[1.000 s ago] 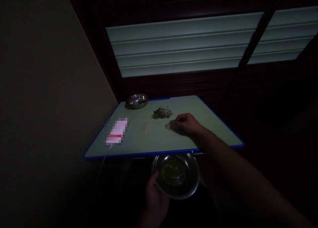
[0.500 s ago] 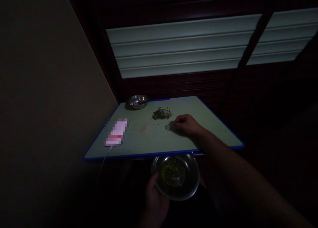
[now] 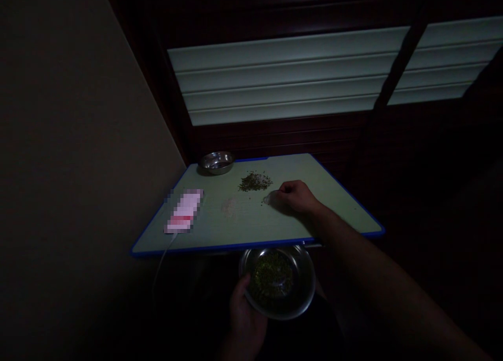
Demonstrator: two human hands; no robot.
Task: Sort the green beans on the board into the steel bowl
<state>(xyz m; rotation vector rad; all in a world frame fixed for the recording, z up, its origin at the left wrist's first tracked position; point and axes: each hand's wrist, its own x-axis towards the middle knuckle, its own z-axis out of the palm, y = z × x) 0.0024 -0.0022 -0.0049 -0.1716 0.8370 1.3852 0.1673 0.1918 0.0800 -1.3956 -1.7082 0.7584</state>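
My left hand (image 3: 247,311) grips the rim of a steel bowl (image 3: 305,293), thumb over the edge, just below the table's near side. Small green beans (image 3: 273,274) cover the bowl's bottom. Over the table, my right hand (image 3: 296,196) is closed on what looks like a small spoon (image 3: 272,196), its tip low near the tabletop. One or two loose beans lie beside that tip. Beyond it sits a pile of dark green beans (image 3: 253,182) mixed with white grains. A faint patch of pale grains (image 3: 229,207) lies to the left.
A second steel bowl (image 3: 217,163) stands at the table's far left corner. Near the left edge lies a blurred-out phone (image 3: 184,211) with a white cable (image 3: 159,266) hanging down. The pale green table (image 3: 314,170) has a blue rim. A wall and slatted panels stand behind.
The spoon tip has shifted slightly right, and a bean now shows on the tabletop beside it. My left hand and the bowl stay in place.
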